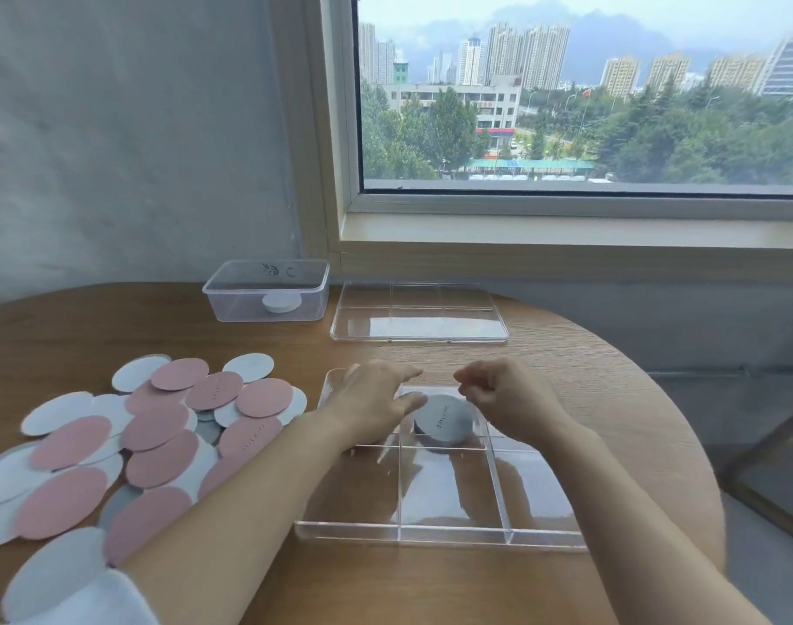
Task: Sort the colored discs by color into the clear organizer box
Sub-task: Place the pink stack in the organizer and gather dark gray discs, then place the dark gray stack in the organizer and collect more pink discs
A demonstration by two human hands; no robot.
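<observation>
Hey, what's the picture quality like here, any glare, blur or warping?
Head view: soft daylight comes from the window. Also in the head view, pale reflections wash over the floor of the clear box and the clear lid behind it. The head view's wide lens bows the window frame and stretches the discs near the left edge into ovals.

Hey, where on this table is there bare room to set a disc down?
Bare wood lies behind the disc pile, left of the small clear container; also right of the organizer box, and between box and lid. Crowded: the pile's side, and the box's far row, under left hand and right hand.
</observation>
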